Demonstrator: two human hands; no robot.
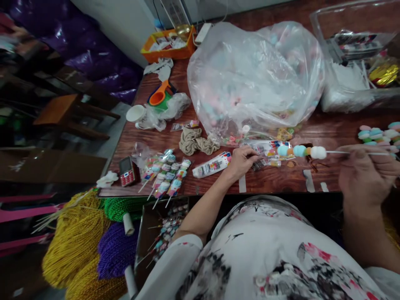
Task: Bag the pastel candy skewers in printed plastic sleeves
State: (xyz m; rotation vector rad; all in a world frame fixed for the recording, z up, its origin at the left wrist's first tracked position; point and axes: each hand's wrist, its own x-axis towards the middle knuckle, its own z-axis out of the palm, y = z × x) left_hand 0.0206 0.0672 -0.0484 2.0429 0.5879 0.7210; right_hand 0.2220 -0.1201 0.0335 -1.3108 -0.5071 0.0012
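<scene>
My right hand (pixel 365 175), slightly blurred, is closed around a thin white stick (pixel 337 152). Blue and white soft-looking balls with small orange pieces (pixel 300 151) are threaded on its left end, level above the table. My left hand (pixel 242 163) has thumb and fingers pinched together at the near edge of clear printed wrappers (pixel 265 146). What lies between those fingertips is too small to make out. The threaded balls overlap the wrappers in view. Left of that hand lies a stack of printed wrappers (pixel 212 165). Wrapped ball sticks (pixel 170 173) rest farther left.
A large clear bag of pastel balls (pixel 256 75) covers the table's back. A clear bin (pixel 346 100) with white sticks stands back right, and loose pastel balls (pixel 375 135) lie right. A phone (pixel 127 171), cloth (pixel 196 141) and orange tray (pixel 168 53) are left.
</scene>
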